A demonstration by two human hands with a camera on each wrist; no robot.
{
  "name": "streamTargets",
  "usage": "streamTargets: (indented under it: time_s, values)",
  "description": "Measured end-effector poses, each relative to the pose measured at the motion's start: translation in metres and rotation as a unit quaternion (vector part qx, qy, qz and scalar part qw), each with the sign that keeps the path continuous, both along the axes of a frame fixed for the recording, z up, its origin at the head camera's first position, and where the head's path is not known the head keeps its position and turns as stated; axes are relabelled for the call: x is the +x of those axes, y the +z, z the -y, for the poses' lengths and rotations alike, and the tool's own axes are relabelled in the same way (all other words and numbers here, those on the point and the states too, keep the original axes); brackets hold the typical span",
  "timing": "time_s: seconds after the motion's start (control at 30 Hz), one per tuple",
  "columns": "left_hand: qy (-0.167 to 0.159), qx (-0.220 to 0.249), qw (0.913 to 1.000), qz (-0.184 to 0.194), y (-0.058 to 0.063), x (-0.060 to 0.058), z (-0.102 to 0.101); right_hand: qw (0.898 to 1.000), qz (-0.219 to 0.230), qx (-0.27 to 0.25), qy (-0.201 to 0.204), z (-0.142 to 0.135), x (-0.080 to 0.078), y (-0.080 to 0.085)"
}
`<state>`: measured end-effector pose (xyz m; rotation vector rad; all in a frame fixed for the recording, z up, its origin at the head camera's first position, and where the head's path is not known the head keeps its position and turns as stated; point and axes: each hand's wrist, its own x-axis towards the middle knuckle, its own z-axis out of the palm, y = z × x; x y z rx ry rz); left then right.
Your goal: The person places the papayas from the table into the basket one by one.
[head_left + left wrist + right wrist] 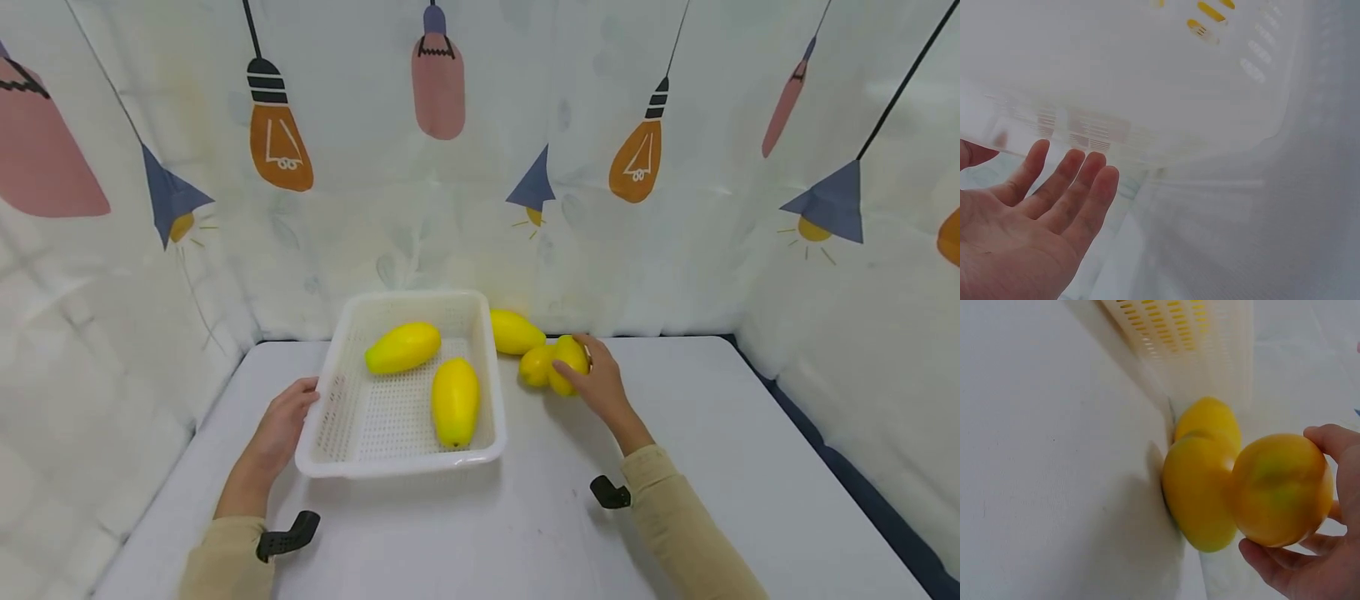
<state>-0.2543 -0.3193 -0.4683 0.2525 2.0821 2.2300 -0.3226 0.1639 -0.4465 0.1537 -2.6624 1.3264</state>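
Observation:
My left hand (281,425) is at the left side of a white perforated plastic basket (495,392). In the left wrist view its nearly straight fingers (1082,187) reach up to the rim, palm exposed. Two smooth, oblong yellow fruits lie in the basket, one with a greenish tip (403,348) and one near the right wall (455,402). To the basket's right, my right hand (600,383) grips a rounded yellow fruit (1282,490) between thumb and fingers. Close beside it sits another yellow fruit (1200,494), with a further one (516,332) behind, against the basket.
A white table (735,467) lies beneath everything. Patterned sheeting (480,225) with printed lamps and bulbs encloses the back and sides. Dark fabric (862,475) shows along the right table edge. Black wrist mounts (288,536) stick out from both sleeves.

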Motion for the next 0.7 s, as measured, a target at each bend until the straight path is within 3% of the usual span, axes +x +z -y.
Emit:
streamTargets:
  time_s: [0.5,0.7]
  values:
    - [-0.010,0.008,0.9999,-0.003,0.003,-0.001,-0.003,0.998,-0.042,-0.015,0.035,0.025,-0.002,0.015]
    - [-0.007,0.009,0.9999,-0.001,0.002,-0.001,0.000,0.998,-0.037,-0.020,0.040,0.034,-0.002,0.019]
